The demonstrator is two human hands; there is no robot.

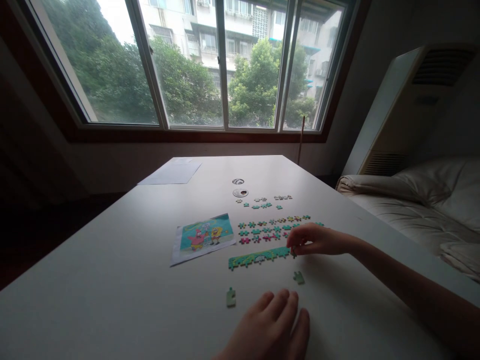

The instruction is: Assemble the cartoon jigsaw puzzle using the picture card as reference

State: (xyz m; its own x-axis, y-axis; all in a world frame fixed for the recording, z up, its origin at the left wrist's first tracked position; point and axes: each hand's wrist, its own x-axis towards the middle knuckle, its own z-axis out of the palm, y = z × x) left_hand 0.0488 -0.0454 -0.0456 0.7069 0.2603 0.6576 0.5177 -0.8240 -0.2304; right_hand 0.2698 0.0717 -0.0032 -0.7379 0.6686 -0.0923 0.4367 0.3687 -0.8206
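My right hand (317, 239) pinches a small puzzle piece (294, 252) at the right end of a joined strip of puzzle pieces (258, 257). The fingers cover part of it, so I cannot tell whether it is locked in. My left hand (275, 325) rests on the table near the front, fingers loosely stretched and holding nothing. Two loose green pieces lie close by: one puzzle piece (230, 297) left of the left hand, another puzzle piece (299, 277) below the right hand. Beyond the strip, several loose pieces (256, 231) lie in rows.
On the white table (112, 260), a cartoon picture sheet (205, 236) lies left of the rows. Two round flat items (240, 193) lie farther back, and a white paper (170, 172) is at the far left. A sofa (390, 200) stands to the right.
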